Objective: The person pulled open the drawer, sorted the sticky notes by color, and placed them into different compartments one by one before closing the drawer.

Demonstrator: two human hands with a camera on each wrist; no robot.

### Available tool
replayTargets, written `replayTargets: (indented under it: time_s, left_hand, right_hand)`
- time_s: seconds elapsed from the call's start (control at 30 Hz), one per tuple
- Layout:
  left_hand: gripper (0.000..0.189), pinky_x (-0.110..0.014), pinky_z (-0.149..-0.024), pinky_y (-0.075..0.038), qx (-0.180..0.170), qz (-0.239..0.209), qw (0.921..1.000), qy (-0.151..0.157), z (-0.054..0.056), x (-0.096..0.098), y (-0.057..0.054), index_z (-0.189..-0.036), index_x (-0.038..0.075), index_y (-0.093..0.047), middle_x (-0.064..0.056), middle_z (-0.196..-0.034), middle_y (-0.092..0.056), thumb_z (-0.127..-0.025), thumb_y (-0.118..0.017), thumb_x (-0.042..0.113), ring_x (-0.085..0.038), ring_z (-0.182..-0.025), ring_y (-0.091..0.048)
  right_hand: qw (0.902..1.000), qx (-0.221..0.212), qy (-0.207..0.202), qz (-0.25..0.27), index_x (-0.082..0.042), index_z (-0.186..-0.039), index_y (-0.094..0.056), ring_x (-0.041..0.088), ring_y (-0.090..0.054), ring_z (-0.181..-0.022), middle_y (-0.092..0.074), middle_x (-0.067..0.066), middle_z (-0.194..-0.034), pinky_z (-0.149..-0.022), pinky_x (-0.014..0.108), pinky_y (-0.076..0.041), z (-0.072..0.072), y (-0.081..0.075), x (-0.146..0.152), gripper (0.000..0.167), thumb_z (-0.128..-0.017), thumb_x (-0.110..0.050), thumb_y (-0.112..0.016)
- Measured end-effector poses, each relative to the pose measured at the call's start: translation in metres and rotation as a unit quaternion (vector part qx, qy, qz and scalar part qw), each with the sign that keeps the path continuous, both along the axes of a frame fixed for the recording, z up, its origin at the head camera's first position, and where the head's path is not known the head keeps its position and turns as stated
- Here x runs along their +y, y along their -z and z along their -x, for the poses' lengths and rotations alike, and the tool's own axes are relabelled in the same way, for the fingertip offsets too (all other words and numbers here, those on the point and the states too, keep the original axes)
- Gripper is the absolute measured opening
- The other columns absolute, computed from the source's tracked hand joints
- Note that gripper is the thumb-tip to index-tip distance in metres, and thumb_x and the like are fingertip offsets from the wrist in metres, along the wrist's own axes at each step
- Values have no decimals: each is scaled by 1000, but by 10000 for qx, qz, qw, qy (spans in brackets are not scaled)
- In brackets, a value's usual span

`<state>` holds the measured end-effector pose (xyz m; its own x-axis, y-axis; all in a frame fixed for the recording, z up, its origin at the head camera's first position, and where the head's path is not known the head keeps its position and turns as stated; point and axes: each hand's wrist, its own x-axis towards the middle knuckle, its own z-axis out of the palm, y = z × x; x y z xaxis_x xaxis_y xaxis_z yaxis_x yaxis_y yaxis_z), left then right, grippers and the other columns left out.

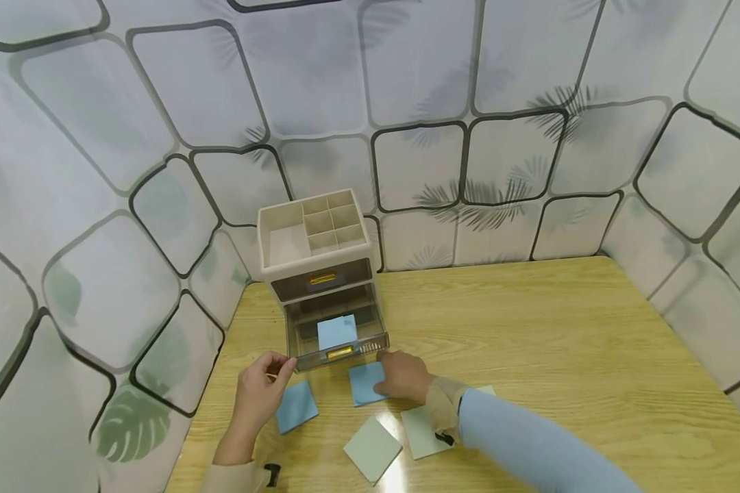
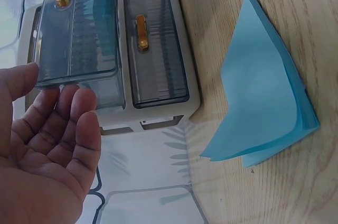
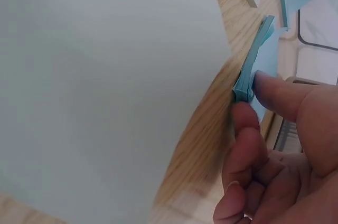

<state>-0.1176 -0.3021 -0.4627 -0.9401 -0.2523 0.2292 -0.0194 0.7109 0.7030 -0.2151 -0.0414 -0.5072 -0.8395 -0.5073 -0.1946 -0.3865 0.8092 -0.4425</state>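
My left hand point(image 1: 259, 394) pinches the front left corner of a clear grey drawer point(image 1: 311, 360), thumb on one side and fingertips on the other in the left wrist view. The drawer is pulled out of a small beige cabinet point(image 1: 265, 272), and a blue sticky-note pad point(image 1: 336, 332) lies inside it. Just in front of the drawer, my right hand point(image 1: 407, 376) pinches another blue sticky-note pad point(image 3: 269, 57) by its edge between thumb and finger. A third blue pad point(image 1: 296, 407) lies on the table beside my left hand, its upper sheets lifting in the left wrist view.
Two pale green note pads, one turned like a diamond point(image 1: 373, 448) and one partly under my right wrist point(image 1: 422, 437), lie on the wooden table point(image 1: 530, 329). Above the drawer is a closed drawer with a gold handle point(image 1: 322, 279). A divided tray point(image 1: 284, 243) tops the cabinet; patterned fabric surrounds the table.
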Motion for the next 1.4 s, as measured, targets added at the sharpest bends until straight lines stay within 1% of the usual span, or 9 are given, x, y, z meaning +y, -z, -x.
replayTargets:
  time_s: [0.37, 0.6, 0.67, 0.73, 0.8, 0.9, 0.97, 1.27, 1.4]
  left_hand:
    - [12, -23, -69, -55, -45, -50, 10000, -44, 0, 1, 0, -93, 8, -72, -6, -86, -76, -102, -73, 16, -14, -82, -69]
    - [13, -23, -70, -55, -120, -95, 9999, -46, -1, 0, 0, -94, 8, -72, -5, -87, -76, -103, -72, 17, -13, -83, -69]
    - [13, -23, -71, -55, -141, -110, 9998, -49, -1, 0, 0, -94, 8, -72, -5, -87, -76, -103, -72, 18, -13, -83, -69]
    - [13, -23, -71, -55, -152, -121, 9998, -49, -1, 0, 0, -94, 8, -73, -5, -87, -76, -103, -72, 18, -14, -83, -69]
    - [14, -23, -71, -55, -157, -117, 9998, -51, -1, 0, 0, -94, 8, -73, -5, -88, -76, -103, -72, 18, -14, -84, -69]
    - [14, -23, -71, -55, -152, -103, 9998, -61, -1, 0, 0, -94, 8, -73, -5, -88, -76, -103, -72, 18, -14, -84, -69]
    - [13, -23, -71, -55, -155, -97, 9998, -66, -1, 0, 1, -94, 8, -73, -5, -88, -76, -103, -73, 18, -14, -84, -69]
    - [13, -23, -70, -55, -128, -90, 9998, -80, -1, 1, 0, -94, 8, -73, -5, -87, -76, -103, -73, 17, -14, -83, -69]
    - [13, -22, -70, -55, -122, -89, 9999, -73, -1, 1, 0, -94, 8, -73, -5, -87, -76, -103, -73, 17, -14, -83, -69]
  right_hand:
    - [9999, -163, -46, 25, 0, -136, -66, 32, -75, -98, -77, 18, -118, -77, 48, -63, 2, -3, 0, 60, -86, -25, -88]
    - [9996, -267, 27, 68, -2, -133, -69, 21, -60, -81, -63, 19, -118, -75, 44, -60, 5, 1, -2, 59, -83, -25, -90]
    - [9995, -284, 30, 108, -1, -133, -68, 21, -60, -81, -61, 19, -120, -77, 44, -61, 6, 3, -3, 59, -83, -25, -90]
    - [9994, -301, 1, 168, 1, -132, -68, 24, -65, -88, -62, 20, -124, -82, 46, -61, 7, 4, -3, 60, -83, -24, -90]
    - [9993, -322, -51, 197, 3, -134, -66, 30, -69, -102, -64, 22, -130, -91, 47, -61, 8, 5, -3, 62, -83, -23, -90]
    - [9989, -363, -151, 260, 7, -135, -64, 38, -68, -120, -66, 25, -136, -102, 49, -58, 9, 5, -3, 64, -84, -21, -89]
    - [9986, -402, -197, 297, 9, -136, -63, 40, -66, -125, -67, 25, -136, -104, 50, -57, 10, 5, -2, 65, -84, -20, -88]
    - [9940, -384, -421, 934, 10, -127, -68, 42, -69, -122, -73, 26, -127, -104, 52, -56, 13, 7, 3, 40, -91, -7, -73]
    - [9918, -416, -526, 1084, 8, -126, -70, 34, -72, -105, -76, 22, -116, -94, 50, -59, 15, 8, 6, 34, -95, -6, -69]
